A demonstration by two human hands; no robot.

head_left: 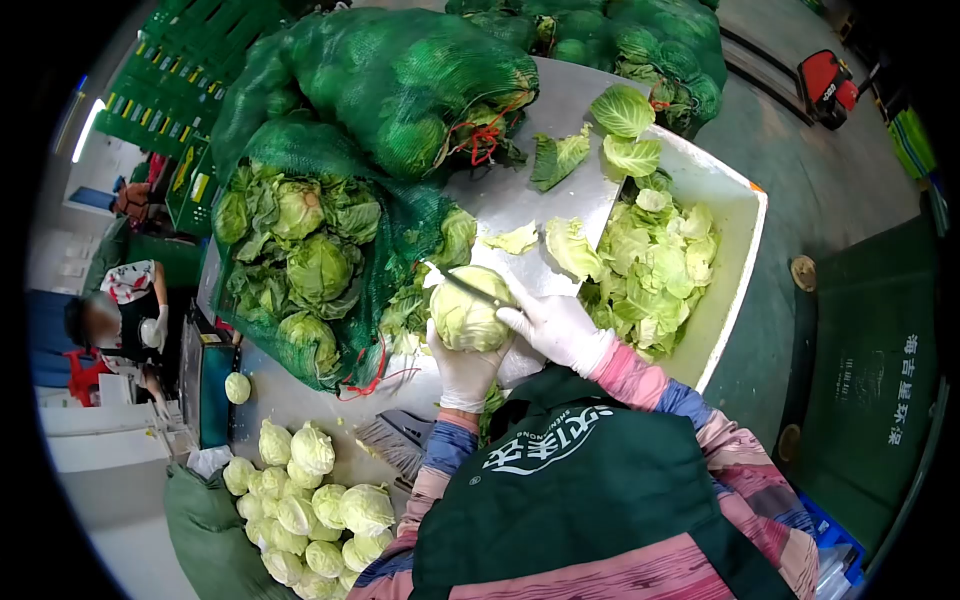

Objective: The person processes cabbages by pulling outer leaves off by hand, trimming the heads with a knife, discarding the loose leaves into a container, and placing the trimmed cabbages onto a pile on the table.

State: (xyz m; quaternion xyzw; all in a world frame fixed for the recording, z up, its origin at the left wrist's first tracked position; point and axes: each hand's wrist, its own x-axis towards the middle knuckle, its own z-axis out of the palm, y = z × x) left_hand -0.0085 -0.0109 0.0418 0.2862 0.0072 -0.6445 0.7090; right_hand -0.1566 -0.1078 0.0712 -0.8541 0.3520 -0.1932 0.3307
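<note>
A pale green cabbage point(467, 322) rests in my left hand point(464, 374), whose white-gloved fingers curl around its lower side. My right hand point(556, 326), gloved too, is closed on a knife point(472, 289). The dark blade lies across the upper part of the cabbage; its handle is mostly hidden in my fingers. Loose cabbage leaves point(572, 248) lie on the metal table point(490, 200) just beyond my hands. To the left, an opened green mesh bag point(262, 345) holds several untrimmed cabbages.
A white bin point(735, 260) full of leaves stands at the right. Trimmed cabbages point(297, 515) are heaped at lower left, near a brush point(393, 443). Full mesh bags point(400, 75) lie at the back. Another person point(130, 310) stands at far left; a red pallet jack point(828, 88) is behind.
</note>
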